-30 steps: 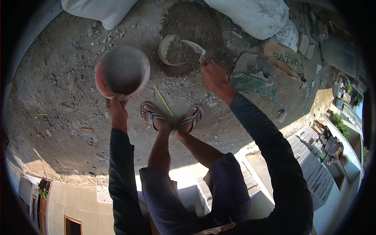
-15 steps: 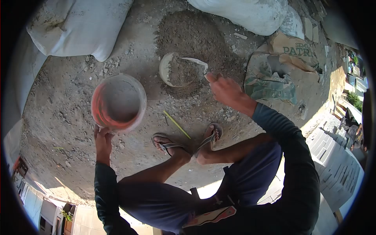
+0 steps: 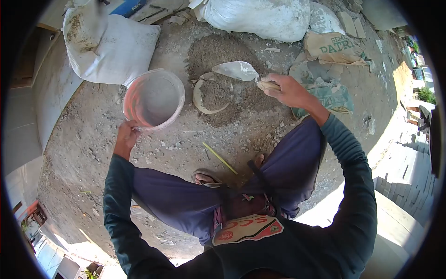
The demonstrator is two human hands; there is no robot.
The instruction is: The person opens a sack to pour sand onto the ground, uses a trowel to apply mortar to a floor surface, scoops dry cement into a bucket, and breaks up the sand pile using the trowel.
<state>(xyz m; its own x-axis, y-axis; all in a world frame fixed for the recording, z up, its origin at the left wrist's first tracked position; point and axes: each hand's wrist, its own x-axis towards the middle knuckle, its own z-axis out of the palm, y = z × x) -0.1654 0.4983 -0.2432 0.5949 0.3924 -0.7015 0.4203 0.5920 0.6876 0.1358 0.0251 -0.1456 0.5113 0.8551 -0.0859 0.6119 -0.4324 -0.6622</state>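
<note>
My left hand (image 3: 127, 136) is closed on the near rim of a reddish bucket (image 3: 134, 103), whose inside is coated with grey residue. The bucket stands out against a white sack just beyond it; whether it touches the ground I cannot tell. In my right hand (image 3: 291, 91) is the wooden handle of a trowel (image 3: 236, 70). The blade points left, broad face showing, over dark sandy material. Just below the blade lies a pale round container (image 3: 199, 98), with the same dark material (image 3: 216, 93) inside and around it.
Full white sacks (image 3: 118, 49) lie at the upper left, with another white sack (image 3: 255, 18) at the top. A torn paper cement bag (image 3: 337, 49) is at the right. Near my feet lies a yellow-green strip (image 3: 219, 158). Grey blocks (image 3: 402, 174) are stacked far right.
The bucket has moved away from me, closer to the white sack, with my left hand on its rim. The trowel blade has turned to show its broad face. My knees and the view have shifted.
</note>
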